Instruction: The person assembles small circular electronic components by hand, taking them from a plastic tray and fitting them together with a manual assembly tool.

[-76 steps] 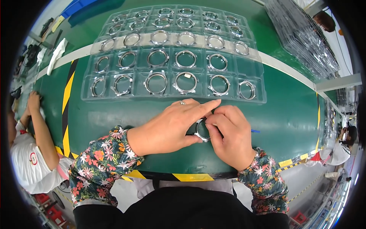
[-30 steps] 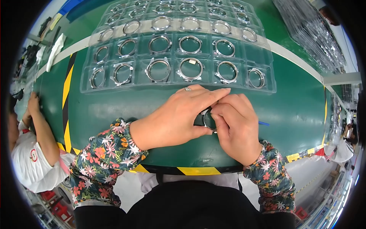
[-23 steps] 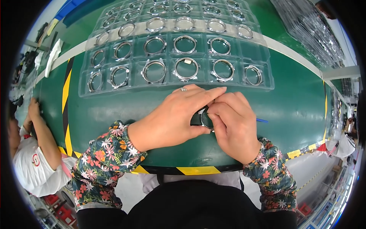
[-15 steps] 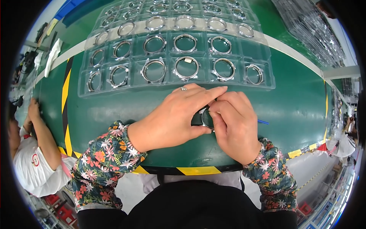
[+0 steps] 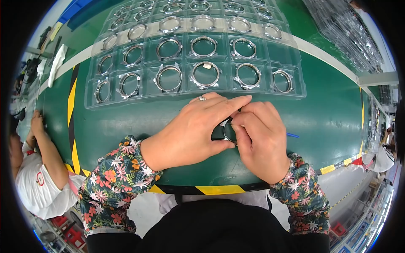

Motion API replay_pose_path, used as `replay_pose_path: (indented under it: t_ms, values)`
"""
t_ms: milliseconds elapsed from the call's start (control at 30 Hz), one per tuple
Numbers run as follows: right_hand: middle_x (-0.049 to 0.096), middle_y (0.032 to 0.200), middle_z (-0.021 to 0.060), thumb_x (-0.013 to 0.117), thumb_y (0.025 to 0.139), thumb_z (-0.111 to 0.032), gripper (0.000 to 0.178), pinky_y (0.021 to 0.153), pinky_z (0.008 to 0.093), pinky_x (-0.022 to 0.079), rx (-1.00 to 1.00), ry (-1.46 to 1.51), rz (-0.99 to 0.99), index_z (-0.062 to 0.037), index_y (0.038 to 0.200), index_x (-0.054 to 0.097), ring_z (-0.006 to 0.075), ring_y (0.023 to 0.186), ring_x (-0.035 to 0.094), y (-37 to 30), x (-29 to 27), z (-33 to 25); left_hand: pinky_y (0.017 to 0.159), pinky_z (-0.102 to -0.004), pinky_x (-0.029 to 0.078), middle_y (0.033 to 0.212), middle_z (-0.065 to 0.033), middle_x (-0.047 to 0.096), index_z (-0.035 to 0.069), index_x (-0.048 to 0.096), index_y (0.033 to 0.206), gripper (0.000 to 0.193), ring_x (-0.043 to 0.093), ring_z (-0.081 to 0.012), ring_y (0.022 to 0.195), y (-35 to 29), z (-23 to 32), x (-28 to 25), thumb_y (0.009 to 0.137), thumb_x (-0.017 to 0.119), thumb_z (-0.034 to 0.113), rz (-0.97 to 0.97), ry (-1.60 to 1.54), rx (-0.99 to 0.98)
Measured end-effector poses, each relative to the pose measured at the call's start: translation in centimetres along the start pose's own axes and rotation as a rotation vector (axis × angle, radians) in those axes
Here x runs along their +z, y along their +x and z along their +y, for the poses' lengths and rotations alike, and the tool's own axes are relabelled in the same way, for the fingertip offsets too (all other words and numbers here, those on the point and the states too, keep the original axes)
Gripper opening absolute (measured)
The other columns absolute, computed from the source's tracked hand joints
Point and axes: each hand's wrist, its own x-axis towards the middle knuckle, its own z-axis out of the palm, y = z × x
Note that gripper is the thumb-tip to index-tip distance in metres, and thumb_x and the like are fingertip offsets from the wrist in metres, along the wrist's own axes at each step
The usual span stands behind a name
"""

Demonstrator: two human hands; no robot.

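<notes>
Between my two hands, near the middle of the green table, is a silver watch case (image 5: 225, 130), a round metal ring partly hidden by my fingers. My left hand (image 5: 181, 130), with a ring on one finger, reaches over its left and far side, thumb and fingers closed around it. From the right, my right hand (image 5: 265, 139) pinches at its rim with thumb and forefinger; whether a small part is in that pinch is hidden. Something dark shows beside the case, under my left fingers. A thin blue stick (image 5: 292, 135) pokes out to the right of my right hand.
Just beyond my hands lies a clear plastic tray (image 5: 143, 99) with several rows of watch cases (image 5: 205, 75). Stacked clear trays (image 5: 341, 33) stand at the far right. Another person's arm (image 5: 49, 147) rests at the table's left edge. Yellow-black tape (image 5: 219, 189) marks the near edge.
Hardly anything differs. My hands keep the same hold on the watch case, and the view has shifted very slightly.
</notes>
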Motion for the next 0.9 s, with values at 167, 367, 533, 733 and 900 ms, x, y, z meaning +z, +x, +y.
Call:
replay_pose_path:
  t_ms: [167, 367, 533, 733, 900]
  values:
    - [0.061, 0.090, 0.0106, 0.065, 0.071, 0.008, 0.016, 0.065, 0.0387, 0.046, 0.000, 0.030, -0.019, -0.0007, 0.083, 0.061, 0.0307, 0.075, 0.056, 0.02, 0.00, -0.05, 0.090, -0.0397, 0.047, 0.103, -0.0108, 0.066, 0.005, 0.047, 0.140, 0.086, 0.061, -0.0291, 0.096, 0.04, 0.12, -0.10, 0.062, 0.083, 0.007, -0.013, 0.023, -0.028]
    - [0.062, 0.091, 0.0106, 0.064, 0.072, 0.007, 0.014, 0.066, 0.0388, 0.047, -0.008, 0.047, -0.022, -0.0006, 0.083, 0.061, 0.0307, 0.076, 0.056, -0.10, -0.02, 0.07, 0.090, -0.0392, 0.046, 0.102, -0.0115, 0.065, 0.006, 0.048, 0.141, 0.086, 0.061, -0.0285, 0.096, 0.08, 0.26, -0.06, 0.062, 0.083, 0.007, -0.010, 0.035, -0.051]
    - [0.061, 0.091, 0.0107, 0.064, 0.072, 0.007, 0.013, 0.065, 0.0389, 0.047, 0.024, 0.019, -0.007, -0.0008, 0.083, 0.061, 0.0306, 0.076, 0.056, -0.19, 0.16, -0.10, 0.090, -0.0391, 0.046, 0.102, -0.0120, 0.065, 0.007, 0.048, 0.141, 0.086, 0.061, -0.0287, 0.096, 0.03, 0.23, 0.02, 0.062, 0.083, 0.007, 0.003, 0.022, -0.030]
    - [0.061, 0.090, 0.0107, 0.064, 0.072, 0.007, 0.013, 0.065, 0.0386, 0.047, 0.017, -0.001, 0.002, -0.0007, 0.083, 0.061, 0.0306, 0.076, 0.056, -0.12, 0.18, -0.21, 0.090, -0.0390, 0.046, 0.102, -0.0121, 0.065, 0.006, 0.048, 0.140, 0.085, 0.062, -0.0286, 0.096, 0.02, 0.27, -0.08, 0.062, 0.083, 0.007, 0.002, 0.026, -0.031]
    - [0.061, 0.090, 0.0108, 0.064, 0.072, 0.007, 0.015, 0.065, 0.0388, 0.047, -0.003, 0.033, -0.046, -0.0007, 0.084, 0.061, 0.0306, 0.076, 0.056, -0.14, -0.07, -0.14, 0.090, -0.0394, 0.046, 0.103, -0.0120, 0.065, 0.006, 0.048, 0.140, 0.085, 0.061, -0.0290, 0.096, 0.06, 0.31, -0.11, 0.062, 0.083, 0.006, -0.004, 0.008, -0.039]
